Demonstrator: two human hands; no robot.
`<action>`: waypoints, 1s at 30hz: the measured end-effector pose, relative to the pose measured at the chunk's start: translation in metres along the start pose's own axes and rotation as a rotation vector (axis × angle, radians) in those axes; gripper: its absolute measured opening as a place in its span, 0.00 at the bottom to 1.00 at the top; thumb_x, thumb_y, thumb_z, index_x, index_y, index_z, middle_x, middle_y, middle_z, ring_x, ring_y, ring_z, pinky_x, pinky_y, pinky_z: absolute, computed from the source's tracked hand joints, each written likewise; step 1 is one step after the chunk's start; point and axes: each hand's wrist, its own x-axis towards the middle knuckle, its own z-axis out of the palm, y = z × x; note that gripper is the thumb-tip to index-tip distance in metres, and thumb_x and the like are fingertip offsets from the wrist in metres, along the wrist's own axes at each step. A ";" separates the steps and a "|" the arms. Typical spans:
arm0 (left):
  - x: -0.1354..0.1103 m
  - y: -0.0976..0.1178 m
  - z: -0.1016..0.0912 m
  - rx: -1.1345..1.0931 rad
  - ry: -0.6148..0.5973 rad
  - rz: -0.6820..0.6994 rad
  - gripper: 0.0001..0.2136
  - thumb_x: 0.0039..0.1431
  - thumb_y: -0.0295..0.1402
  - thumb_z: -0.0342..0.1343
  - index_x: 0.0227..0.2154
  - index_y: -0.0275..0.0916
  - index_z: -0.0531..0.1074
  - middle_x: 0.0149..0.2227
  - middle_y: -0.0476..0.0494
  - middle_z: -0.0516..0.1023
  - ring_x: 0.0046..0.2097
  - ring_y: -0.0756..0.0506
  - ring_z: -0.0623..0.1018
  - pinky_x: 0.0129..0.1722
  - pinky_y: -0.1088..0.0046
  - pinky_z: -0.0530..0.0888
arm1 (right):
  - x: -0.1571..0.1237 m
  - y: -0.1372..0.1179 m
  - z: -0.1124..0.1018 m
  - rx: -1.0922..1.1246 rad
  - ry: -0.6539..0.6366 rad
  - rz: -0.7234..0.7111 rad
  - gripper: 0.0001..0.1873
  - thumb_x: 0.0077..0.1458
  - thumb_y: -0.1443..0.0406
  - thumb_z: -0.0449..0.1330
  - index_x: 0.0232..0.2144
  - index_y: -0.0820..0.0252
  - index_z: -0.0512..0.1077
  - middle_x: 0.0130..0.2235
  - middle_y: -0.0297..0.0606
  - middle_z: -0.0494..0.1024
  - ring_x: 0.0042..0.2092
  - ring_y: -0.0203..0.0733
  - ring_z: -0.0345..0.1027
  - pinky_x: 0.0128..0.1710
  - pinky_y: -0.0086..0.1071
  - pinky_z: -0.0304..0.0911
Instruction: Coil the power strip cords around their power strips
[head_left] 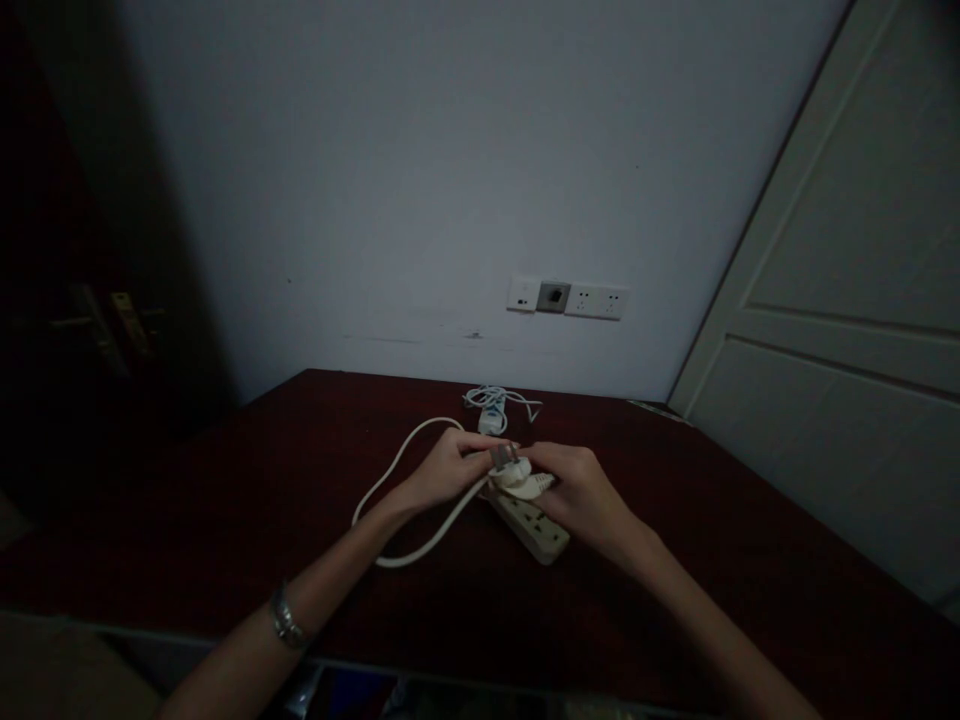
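Observation:
A white power plug (512, 472) is held up between my two hands, its metal prongs pointing upward. My right hand (577, 488) is closed around the plug's body and its ribbed cord end. My left hand (452, 465) pinches the plug from the other side, thumb and forefinger near the prongs; its exact contact is partly hidden. A white cord (424, 550) loops out to the left, passing by my left wrist. Just below the plug, a white power strip (534, 528) lies on the dark red table, its far end hidden by the hands.
Behind my hands, near the wall, lies a second white power strip (492, 415) with its thin cord (517, 393) bundled on it. Wall sockets (596, 301) sit above the table (247, 470). A pale door panel (840, 350) stands at the right.

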 end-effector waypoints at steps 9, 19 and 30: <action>0.002 -0.015 -0.024 -0.437 -0.027 -0.148 0.22 0.45 0.44 0.61 0.35 0.27 0.75 0.28 0.34 0.77 0.24 0.47 0.76 0.20 0.78 0.68 | -0.004 0.007 -0.014 0.749 0.317 0.462 0.17 0.48 0.53 0.60 0.30 0.63 0.72 0.18 0.27 0.57 0.17 0.27 0.47 0.13 0.23 0.44; 0.005 -0.026 -0.025 -0.524 0.014 -0.103 0.20 0.47 0.41 0.61 0.36 0.26 0.74 0.28 0.35 0.77 0.23 0.51 0.73 0.21 0.78 0.66 | 0.004 -0.013 -0.053 1.192 0.790 0.178 0.10 0.55 0.58 0.54 0.26 0.56 0.64 0.22 0.27 0.60 0.23 0.29 0.58 0.29 0.25 0.64; 0.008 -0.001 0.000 -0.725 0.154 -0.003 0.17 0.44 0.35 0.64 0.37 0.31 0.74 0.31 0.39 0.77 0.31 0.46 0.76 0.34 0.71 0.73 | 0.004 0.001 0.036 0.929 0.569 0.302 0.13 0.56 0.53 0.51 0.29 0.56 0.59 0.33 0.41 0.77 0.35 0.41 0.71 0.34 0.34 0.66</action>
